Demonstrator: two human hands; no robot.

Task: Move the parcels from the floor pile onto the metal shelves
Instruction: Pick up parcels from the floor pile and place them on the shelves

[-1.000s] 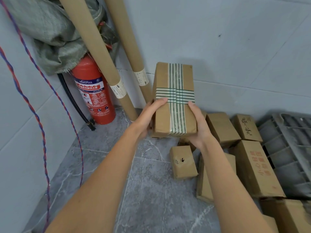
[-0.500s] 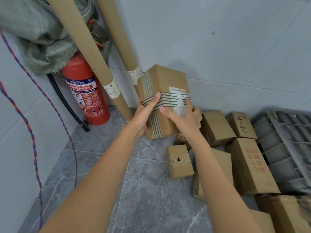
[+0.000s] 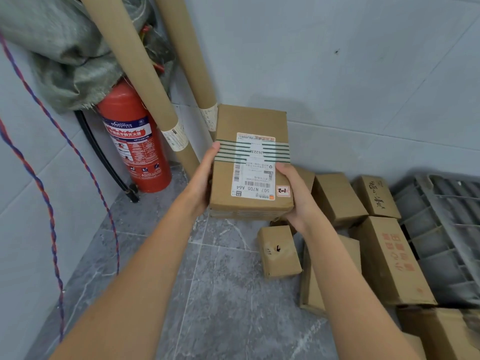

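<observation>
I hold a brown cardboard parcel [image 3: 250,123] in the air in front of me, its white shipping label facing up and green-striped tape across its middle. My left hand [image 3: 201,181] grips its left side with the thumb on top. My right hand [image 3: 294,196] grips its right side near the lower corner. Below and to the right, a pile of brown parcels lies on the floor: a small box [image 3: 279,252], a long box with red print [image 3: 389,261] and several others. No metal shelf is in view.
A red fire extinguisher [image 3: 135,149] stands in the corner with two long cardboard tubes [image 3: 140,71] leaning over it and a grey-green sack [image 3: 62,55] above. A red-blue twisted cord [image 3: 49,203] hangs along the left wall. A grey plastic pallet [image 3: 446,229] lies at the right.
I have turned the parcel over in my hands, so the taped side gave way to the label side. My right hand shifted from the top face to the right edge.
</observation>
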